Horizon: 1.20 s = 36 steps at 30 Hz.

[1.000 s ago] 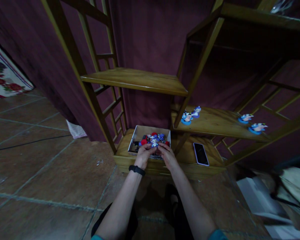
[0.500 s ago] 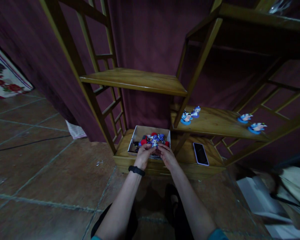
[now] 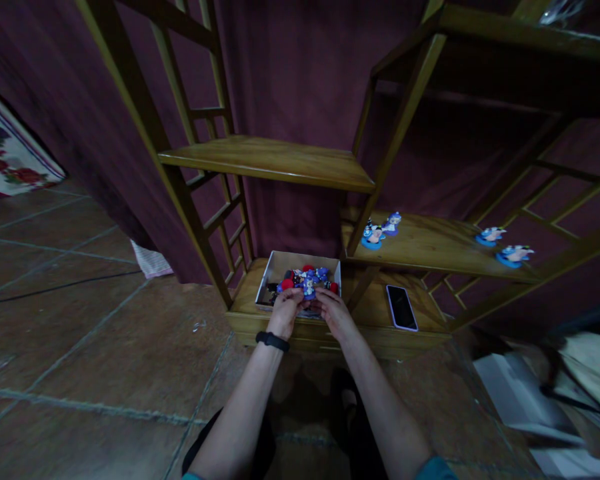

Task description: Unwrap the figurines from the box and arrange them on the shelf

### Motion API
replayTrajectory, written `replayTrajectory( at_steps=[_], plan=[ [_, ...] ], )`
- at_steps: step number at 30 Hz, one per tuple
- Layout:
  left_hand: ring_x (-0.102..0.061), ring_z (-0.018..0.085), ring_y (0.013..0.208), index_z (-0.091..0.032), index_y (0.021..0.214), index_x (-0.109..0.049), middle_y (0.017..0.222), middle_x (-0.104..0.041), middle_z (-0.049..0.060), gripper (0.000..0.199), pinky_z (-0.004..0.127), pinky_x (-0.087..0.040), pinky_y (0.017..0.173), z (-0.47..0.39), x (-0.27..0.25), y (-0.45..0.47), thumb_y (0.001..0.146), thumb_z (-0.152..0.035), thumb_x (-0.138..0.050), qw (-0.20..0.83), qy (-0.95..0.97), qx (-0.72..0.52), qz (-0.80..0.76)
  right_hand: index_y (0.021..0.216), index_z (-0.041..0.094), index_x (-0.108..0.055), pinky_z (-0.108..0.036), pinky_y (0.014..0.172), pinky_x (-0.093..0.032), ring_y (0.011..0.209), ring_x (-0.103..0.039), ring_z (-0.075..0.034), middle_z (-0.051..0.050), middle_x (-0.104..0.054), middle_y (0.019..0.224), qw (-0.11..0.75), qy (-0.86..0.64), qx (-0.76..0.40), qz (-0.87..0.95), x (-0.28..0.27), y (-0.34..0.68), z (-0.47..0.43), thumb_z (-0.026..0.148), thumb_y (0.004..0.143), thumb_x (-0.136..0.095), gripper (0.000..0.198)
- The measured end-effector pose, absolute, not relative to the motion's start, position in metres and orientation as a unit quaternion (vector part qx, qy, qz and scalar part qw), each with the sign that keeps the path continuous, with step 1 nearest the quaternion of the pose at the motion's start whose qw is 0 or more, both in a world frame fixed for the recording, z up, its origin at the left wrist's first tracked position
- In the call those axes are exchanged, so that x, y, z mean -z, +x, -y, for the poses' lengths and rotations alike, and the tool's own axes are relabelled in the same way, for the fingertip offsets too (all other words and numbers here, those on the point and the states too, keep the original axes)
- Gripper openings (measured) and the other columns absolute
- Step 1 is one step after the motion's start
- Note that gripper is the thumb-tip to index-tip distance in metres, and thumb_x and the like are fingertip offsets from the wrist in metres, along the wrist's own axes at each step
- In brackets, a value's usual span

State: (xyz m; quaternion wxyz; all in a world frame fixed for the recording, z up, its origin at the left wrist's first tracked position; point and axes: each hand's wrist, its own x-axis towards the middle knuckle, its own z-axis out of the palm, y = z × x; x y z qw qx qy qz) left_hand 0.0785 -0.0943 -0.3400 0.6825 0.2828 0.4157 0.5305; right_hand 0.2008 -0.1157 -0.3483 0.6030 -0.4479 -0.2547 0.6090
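Observation:
A small purple-and-white figurine (image 3: 309, 287) is held upright between both hands, just above the front of a cardboard box (image 3: 267, 280). My left hand (image 3: 286, 312) pinches it from the left, with a black band around that wrist. From the right, the fingers of my right hand (image 3: 334, 311) are closed on its lower edge. Inside the box lie several more figurines, red, purple and black, heaped together and partly covered by my hands. The box rests on the low wooden base of a shelf unit.
On the shelf board (image 3: 430, 248) to the right stand a pink-and-blue figurine (image 3: 373, 235), a purple figurine (image 3: 392, 224) and two similar blue-based ones (image 3: 514, 255). A phone (image 3: 401, 307) lies below it. A higher board (image 3: 265, 160) overhangs the box. White boxes (image 3: 523, 393) sit on the floor at right.
The figurine has shifted very slightly between my fingers and looks a little more upright. Both hands stay in nearly the same place.

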Motion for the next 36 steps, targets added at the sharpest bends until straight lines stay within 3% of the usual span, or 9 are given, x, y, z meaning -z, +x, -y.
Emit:
replayTrajectory(
  at_steps=[13,26,36],
  plan=[
    [-0.059,0.01,0.063,-0.013,0.078,-0.063,0.074,-0.062,0.003,0.017,0.025,-0.05,0.062,0.0946,0.3381,0.0772,0.062,-0.011,-0.069,0.69,0.266,-0.531,-0.414,0.085,0.017,-0.067,-0.029,0.071,-0.049,0.072,-0.064,-0.015,-0.002,-0.069,0.08,0.611,-0.414,-0.622,0.261,0.3494,0.2036,0.1148,0.022,0.054,-0.077,0.033],
    [-0.059,0.009,0.06,-0.013,0.086,-0.059,0.07,-0.062,0.002,0.022,0.024,-0.051,0.061,0.0951,0.3352,0.0794,0.067,-0.004,-0.064,0.687,0.222,-0.534,-0.439,0.084,0.018,-0.063,-0.031,0.069,-0.05,0.063,-0.061,-0.013,0.0,-0.066,0.071,0.608,-0.438,-0.609,0.26,0.3526,0.2046,0.1155,0.028,0.057,-0.076,0.032],
    [-0.058,0.009,0.057,-0.01,0.082,-0.064,0.066,-0.062,0.003,0.018,0.021,-0.049,0.058,0.0949,0.3348,0.0764,0.066,-0.004,-0.065,0.688,0.25,-0.525,-0.435,0.082,0.018,-0.061,-0.029,0.068,-0.05,0.071,-0.062,-0.014,-0.001,-0.065,0.076,0.605,-0.447,-0.601,0.271,0.3471,0.2034,0.1149,0.022,0.053,-0.076,0.033]
  ],
)
